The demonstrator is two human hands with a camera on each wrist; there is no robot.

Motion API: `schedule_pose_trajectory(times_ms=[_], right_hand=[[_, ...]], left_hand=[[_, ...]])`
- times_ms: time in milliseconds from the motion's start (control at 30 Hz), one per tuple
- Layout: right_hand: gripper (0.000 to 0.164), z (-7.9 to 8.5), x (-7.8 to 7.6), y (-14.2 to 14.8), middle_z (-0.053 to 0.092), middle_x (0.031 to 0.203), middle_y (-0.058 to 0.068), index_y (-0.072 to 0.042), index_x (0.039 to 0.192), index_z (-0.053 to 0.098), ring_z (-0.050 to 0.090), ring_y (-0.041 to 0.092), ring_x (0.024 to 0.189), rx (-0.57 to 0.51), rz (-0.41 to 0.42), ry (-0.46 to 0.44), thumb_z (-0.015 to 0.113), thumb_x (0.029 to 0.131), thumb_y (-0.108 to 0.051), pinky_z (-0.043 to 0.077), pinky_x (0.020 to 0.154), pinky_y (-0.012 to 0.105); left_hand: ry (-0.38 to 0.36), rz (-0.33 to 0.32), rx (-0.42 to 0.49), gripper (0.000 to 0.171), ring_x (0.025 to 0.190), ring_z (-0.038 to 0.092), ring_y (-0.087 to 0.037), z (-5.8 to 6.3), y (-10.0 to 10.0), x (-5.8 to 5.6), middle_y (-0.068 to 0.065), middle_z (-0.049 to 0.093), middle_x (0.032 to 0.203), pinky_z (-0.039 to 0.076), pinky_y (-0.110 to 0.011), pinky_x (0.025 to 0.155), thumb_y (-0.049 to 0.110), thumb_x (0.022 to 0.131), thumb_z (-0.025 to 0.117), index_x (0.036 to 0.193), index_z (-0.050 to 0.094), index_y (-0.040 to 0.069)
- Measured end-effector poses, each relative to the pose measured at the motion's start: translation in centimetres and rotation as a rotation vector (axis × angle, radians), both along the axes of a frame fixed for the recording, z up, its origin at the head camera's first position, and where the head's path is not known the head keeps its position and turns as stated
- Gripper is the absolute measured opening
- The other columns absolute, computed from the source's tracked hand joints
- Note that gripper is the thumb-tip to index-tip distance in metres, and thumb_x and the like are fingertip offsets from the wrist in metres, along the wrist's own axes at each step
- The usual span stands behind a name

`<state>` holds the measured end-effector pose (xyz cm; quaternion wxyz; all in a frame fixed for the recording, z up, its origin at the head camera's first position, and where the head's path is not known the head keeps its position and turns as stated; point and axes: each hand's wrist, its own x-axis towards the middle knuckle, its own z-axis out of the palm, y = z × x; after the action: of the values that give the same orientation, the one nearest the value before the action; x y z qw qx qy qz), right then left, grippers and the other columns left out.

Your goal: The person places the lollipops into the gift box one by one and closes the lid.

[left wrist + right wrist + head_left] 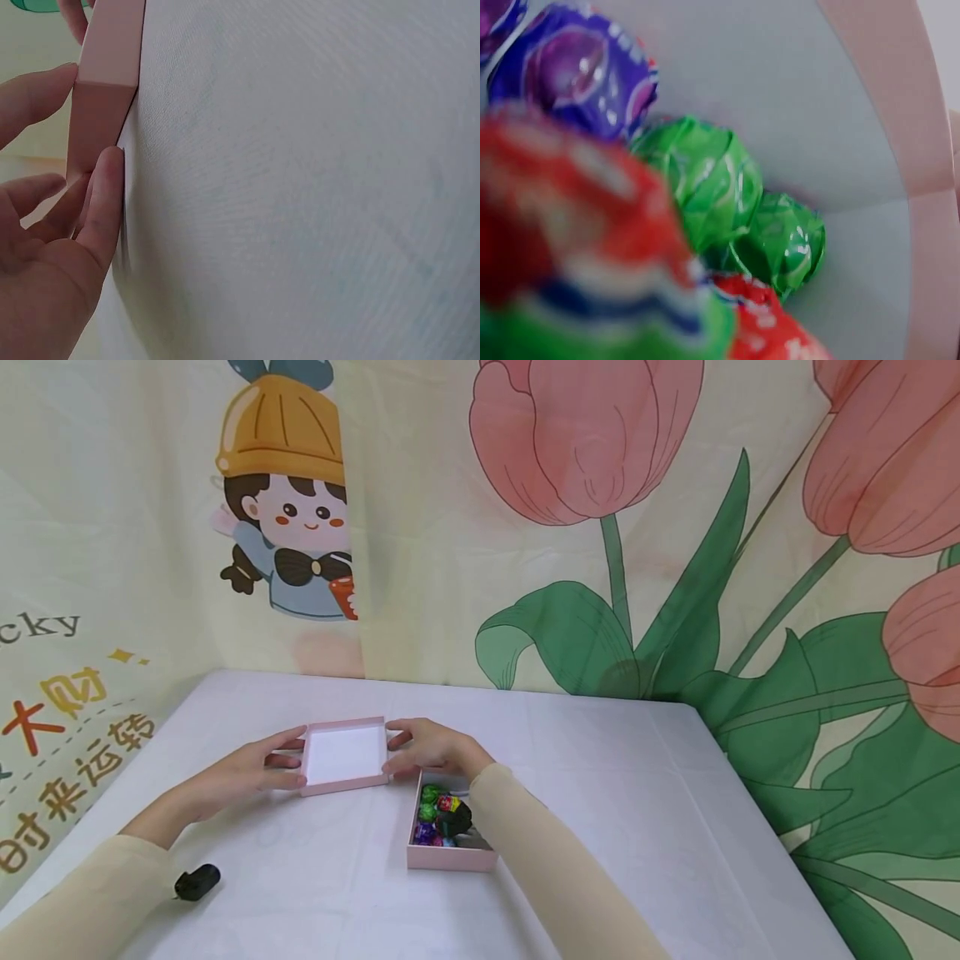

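A shallow pink box lid point(343, 752), white inside and with its hollow side up, is between my two hands at the middle left of the table. My left hand point(251, 772) grips its left edge; in the left wrist view the fingertips point(109, 169) touch the pink side wall close to the tablecloth. At the lid's right edge, my right hand point(431, 745) holds on with thumb and fingers. Just below that hand stands a pink box point(452, 859) with round wrapped candies point(705, 180) in green, purple and red. My right forearm hides part of the box.
A white cloth covers the table point(600, 802). Beside the left sleeve is a small black device point(197, 882), and a similar black device point(454, 820) appears over the candies below the right wrist. A printed curtain point(420, 527) with tulips hangs behind the table.
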<state>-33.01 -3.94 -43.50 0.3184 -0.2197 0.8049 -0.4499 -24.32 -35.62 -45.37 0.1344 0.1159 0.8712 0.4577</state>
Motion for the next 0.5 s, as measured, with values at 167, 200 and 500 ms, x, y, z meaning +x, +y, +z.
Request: schedule_pose_trajectory(times_ms=[167, 200, 500], right_hand=[[0.091, -0.01, -0.05, -0.37, 0.061, 0.146, 0.011, -0.014, 0.165, 0.039, 0.064, 0.015, 0.109, 0.024, -0.025, 0.006, 0.087, 0.088, -0.010, 0.052, 0.104, 0.033], [0.090, -0.01, -0.04, -0.38, 0.062, 0.145, 0.010, -0.014, 0.165, 0.039, 0.064, 0.015, 0.108, 0.032, -0.032, 0.006, 0.087, 0.088, -0.010, 0.052, 0.105, 0.034], [0.091, 0.05, 0.17, -0.46, 0.062, 0.143, 0.011, -0.014, 0.165, 0.040, 0.065, 0.017, 0.105, 0.022, -0.054, -0.003, 0.087, 0.087, -0.005, 0.053, 0.104, 0.035]], left_hand=[[-0.027, -0.002, 0.001, 0.095, 0.140, 0.048, -0.044, -0.22, -0.09, -0.29, -0.027, 0.042, 0.160, 0.052, -0.027, 0.093, 0.026, 0.098, 0.078, 0.169, 0.019, 0.001], [-0.032, -0.003, 0.003, 0.095, 0.140, 0.048, -0.044, -0.27, -0.08, -0.33, -0.027, 0.042, 0.161, 0.052, -0.028, 0.093, 0.027, 0.099, 0.077, 0.169, 0.018, 0.002], [-0.050, 0.003, 0.035, 0.097, 0.140, 0.050, -0.045, -0.46, 0.32, -0.29, -0.027, 0.029, 0.168, 0.051, -0.037, 0.096, 0.025, 0.098, 0.078, 0.170, 0.016, 0.004]])
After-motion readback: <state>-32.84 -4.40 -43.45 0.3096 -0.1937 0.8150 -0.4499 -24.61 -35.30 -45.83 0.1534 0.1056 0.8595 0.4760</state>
